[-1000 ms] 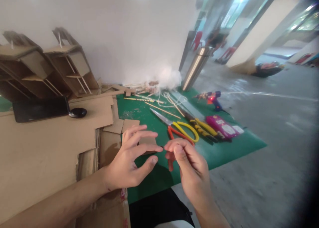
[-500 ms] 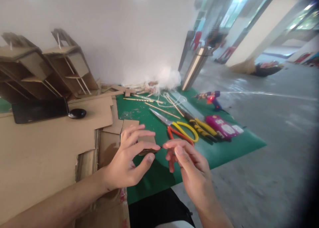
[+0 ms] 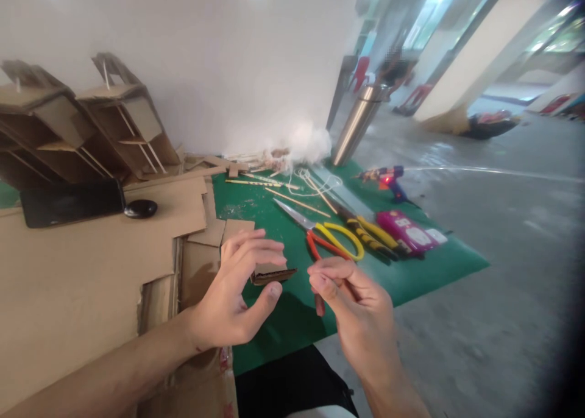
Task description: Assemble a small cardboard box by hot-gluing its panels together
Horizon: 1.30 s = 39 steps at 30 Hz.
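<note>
My left hand is over a small piece of cardboard with a dark corrugated edge. Its fingers are spread and the thumb stands apart from them; whether the fingertips touch the piece I cannot tell. To its right, my right hand is closed in a pinch, thumb against forefinger. Anything between those fingertips is too small to make out. Scissors with one yellow and one red handle lie just beyond the right hand, blades pointing away to the left.
Pliers, a purple box and a lit glue gun lie at right. A steel flask stands behind, near sticks and white string. Cardboard shelves, a phone and a mouse are at left.
My right hand has drawn slightly right, away from the cardboard's corner, and its thumb and forefinger have closed together. The left forefinger has lifted back, uncovering more of the corrugated edge.
</note>
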Motion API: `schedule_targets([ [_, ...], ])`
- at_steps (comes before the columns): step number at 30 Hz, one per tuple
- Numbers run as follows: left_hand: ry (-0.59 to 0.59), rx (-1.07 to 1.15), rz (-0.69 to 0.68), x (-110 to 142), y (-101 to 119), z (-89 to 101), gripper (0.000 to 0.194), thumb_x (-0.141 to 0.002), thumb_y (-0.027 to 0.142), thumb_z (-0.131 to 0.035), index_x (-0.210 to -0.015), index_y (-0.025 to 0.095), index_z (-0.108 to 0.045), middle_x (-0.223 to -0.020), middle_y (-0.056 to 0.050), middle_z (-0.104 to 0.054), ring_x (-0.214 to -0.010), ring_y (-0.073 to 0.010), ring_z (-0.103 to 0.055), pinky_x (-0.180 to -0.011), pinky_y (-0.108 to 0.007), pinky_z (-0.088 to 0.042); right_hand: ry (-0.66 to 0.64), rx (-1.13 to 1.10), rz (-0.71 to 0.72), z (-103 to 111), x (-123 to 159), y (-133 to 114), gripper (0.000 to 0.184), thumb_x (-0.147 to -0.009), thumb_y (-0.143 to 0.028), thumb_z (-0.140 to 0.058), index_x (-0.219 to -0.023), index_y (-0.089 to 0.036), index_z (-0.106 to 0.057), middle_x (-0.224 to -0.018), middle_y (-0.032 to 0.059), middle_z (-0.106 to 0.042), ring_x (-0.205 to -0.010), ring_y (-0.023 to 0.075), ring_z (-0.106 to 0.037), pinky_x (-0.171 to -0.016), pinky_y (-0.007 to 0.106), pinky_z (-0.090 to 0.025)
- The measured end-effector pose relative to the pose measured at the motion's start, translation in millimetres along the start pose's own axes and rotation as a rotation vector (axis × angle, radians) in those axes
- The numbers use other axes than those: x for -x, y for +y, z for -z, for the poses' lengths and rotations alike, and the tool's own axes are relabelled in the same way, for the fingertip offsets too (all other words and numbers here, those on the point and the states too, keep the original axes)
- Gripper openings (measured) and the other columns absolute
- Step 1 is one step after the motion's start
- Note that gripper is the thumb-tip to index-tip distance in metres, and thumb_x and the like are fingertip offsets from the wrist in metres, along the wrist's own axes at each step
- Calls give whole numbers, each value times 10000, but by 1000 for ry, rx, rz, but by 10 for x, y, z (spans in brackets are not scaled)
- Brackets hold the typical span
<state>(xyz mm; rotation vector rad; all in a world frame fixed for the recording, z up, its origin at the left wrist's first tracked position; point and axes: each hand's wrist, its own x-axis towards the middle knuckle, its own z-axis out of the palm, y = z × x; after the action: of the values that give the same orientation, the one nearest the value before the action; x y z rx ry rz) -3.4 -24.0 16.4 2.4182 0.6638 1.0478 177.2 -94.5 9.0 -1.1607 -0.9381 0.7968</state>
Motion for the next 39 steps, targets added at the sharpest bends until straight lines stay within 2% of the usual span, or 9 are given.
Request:
schedule_targets([
  [5, -3, 17, -19, -4, 7, 4, 354, -884, 140, -561, -1223, 237, -530, -1251, -83, -649, -1322, -308, -434, -1102, -529, -364, -29, 40, -9, 36, 25, 49, 198, -921, -382, -657, -902, -247, -800, -873, 61, -728, -621, 152, -602, -422, 232, -502],
  [7, -6, 19, -35, -6, 12, 8, 374, -879, 141, -563, -1241, 235, -537, -1262, -85, -646, -1320, -307, -437, -1108, -529, -362, -46, 10, -30, 32, 28, 61, 214, -932, -395, -642, -933, -254, -803, -907, 65, -732, -642, 157, -611, -425, 230, -505],
  [12, -29, 22, -55, -5, 13, 16, 402, -881, 146, -568, -1273, 235, -570, -1292, -83, -644, -1332, -309, -444, -1131, -525, -342, -123, -60, -120, -17, 31, 20, 296, -943, -453, -608, -960, -233, -805, -806, 65, -687, -647, 164, -604, -414, 217, -498],
  [16, -45, 2, -82, -4, 1, 12, 420, -887, 145, -559, -1296, 236, -588, -1321, -84, -639, -1339, -310, -457, -1145, -527, -325, -195, -145, -189, -46, 42, -8, 339, -955, -485, -578, -971, -233, -806, -860, 75, -685, -682, 164, -600, -425, 208, -484],
  [19, -26, -38, -116, -9, -6, 6, 418, -880, 133, -555, -1284, 227, -610, -1317, -86, -647, -1334, -308, -459, -1139, -518, -338, -218, -173, -221, -62, 37, -14, 365, -944, -511, -583, -947, -215, -797, -846, 74, -673, -670, 160, -591, -432, 211, -478],
  [24, 10, -189, -168, -10, -13, -8, 415, -855, 120, -565, -1229, 268, -667, -1286, -69, -673, -1291, -318, -482, -1110, -534, -334, -203, -110, -297, -92, 18, -32, 329, -823, -506, -735, -809, -177, -739, -615, -4, -553, -522, 110, -505, -404, 188, -427],
  [28, 31, -203, -197, -2, -9, -14, 413, -848, 114, -551, -1201, 287, -682, -1260, -64, -682, -1276, -312, -485, -1106, -532, -336, -208, -131, -274, -84, 30, -16, 322, -824, -475, -745, -717, -180, -672, -597, -26, -524, -470, 86, -460, -384, 183, -389],
  [34, 26, -119, -144, -11, -22, 0, 407, -875, 124, -547, -1267, 233, -572, -1266, -84, -672, -1290, -302, -487, -1106, -511, -359, -266, -183, -260, -35, 55, 36, 255, -916, -439, -660, -853, -209, -751, -673, 12, -630, -503, 96, -507, -410, 187, -416],
  [39, 17, -87, -58, -16, -45, 3, 341, -901, 135, -545, -1233, 216, -555, -1251, -86, -663, -1307, -293, -454, -1102, -500, -364, -277, -262, -311, -39, 51, 32, 301, -938, -469, -622, -934, -211, -777, -637, 26, -622, -548, 130, -549, -409, 195, -427],
])
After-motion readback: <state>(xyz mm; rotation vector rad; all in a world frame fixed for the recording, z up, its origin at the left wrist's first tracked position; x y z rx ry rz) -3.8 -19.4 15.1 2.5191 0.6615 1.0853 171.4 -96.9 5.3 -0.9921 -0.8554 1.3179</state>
